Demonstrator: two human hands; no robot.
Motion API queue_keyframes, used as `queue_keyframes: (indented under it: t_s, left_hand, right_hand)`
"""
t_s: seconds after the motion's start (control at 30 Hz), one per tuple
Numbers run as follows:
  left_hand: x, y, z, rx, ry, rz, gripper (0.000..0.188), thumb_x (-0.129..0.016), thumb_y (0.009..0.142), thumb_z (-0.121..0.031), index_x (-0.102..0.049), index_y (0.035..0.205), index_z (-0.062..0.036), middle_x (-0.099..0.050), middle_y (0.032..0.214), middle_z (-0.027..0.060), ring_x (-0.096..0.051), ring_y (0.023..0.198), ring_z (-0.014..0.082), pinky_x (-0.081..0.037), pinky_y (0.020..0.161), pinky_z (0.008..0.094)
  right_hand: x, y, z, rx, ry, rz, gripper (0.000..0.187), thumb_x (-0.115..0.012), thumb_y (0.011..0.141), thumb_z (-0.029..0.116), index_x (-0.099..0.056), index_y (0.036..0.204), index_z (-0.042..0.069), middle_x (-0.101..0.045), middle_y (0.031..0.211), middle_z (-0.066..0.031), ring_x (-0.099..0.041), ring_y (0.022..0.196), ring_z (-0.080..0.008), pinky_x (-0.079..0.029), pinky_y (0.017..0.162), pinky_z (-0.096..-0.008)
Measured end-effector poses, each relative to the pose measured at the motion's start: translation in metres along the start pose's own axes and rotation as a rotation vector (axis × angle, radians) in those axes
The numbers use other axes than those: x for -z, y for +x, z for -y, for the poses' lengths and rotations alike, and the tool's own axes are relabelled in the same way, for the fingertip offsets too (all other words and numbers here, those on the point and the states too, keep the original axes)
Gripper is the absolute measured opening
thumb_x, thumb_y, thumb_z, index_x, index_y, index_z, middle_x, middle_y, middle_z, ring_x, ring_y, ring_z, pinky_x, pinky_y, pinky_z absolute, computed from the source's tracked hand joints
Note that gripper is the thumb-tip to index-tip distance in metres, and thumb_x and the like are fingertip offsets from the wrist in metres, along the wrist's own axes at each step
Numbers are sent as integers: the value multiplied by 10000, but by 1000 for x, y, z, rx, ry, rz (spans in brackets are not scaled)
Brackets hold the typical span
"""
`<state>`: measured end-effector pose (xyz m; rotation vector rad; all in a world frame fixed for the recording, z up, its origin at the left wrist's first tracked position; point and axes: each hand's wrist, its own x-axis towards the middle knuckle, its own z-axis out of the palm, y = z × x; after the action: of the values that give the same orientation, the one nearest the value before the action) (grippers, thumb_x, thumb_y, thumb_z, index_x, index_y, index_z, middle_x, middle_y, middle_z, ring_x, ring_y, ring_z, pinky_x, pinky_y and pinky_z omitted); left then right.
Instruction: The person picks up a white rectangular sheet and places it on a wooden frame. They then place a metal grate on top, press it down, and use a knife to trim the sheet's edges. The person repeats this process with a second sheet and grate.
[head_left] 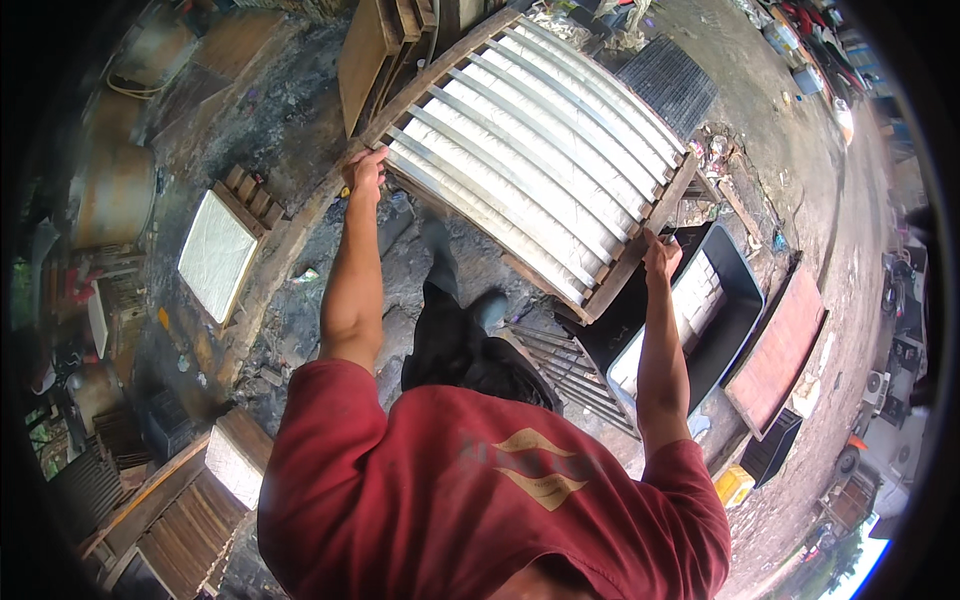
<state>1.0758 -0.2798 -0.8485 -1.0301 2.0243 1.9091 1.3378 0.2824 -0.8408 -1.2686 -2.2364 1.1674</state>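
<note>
In front of me is a large wooden frame [590, 275] with a row of pale slats across white sheeting. My left hand [367, 171] is closed round its near left corner. Over at the near right side, my right hand [661, 255] grips the frame's edge rail, fingers partly hidden. Below and beside that hand sits a dark rectangular tub [742, 300] with white block-like pieces [697, 290] inside. A slatted rack [575, 370] leans on the ground by the tub's near end.
Left of me, a white-topped wooden frame [216, 255] lies on the dirty ground. Beyond my left hand, wooden panels [368, 60] stand upright. A reddish board [778, 350] and a yellow container [734, 486] are at the right. Wooden crates [185, 535] sit at lower left.
</note>
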Motion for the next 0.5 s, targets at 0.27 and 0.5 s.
queue_keyframes:
  t_s: [0.27,0.5]
  left_hand:
    - [-61,-205,36,-415,-24,503,532,-769,955,-249,-590,1389,1,-627,1341,157,-633,1147,215,-577,873,348]
    - [-60,-189,37,179,-978,842,177,-704,1013,-264,-684,1035,-90,-685,951,12,-673,936,142,-568,881,380]
  right_hand:
    - [8,-177,119,-163,250,914,566,-643,1007,574,-651,933,13,-446,622,41,-405,498,-59,-325,427,-253]
    - [-59,-189,195,47,744,1280,734,-478,1060,601,-615,1291,-82,-685,905,-115,-643,654,-156,-551,609,-276]
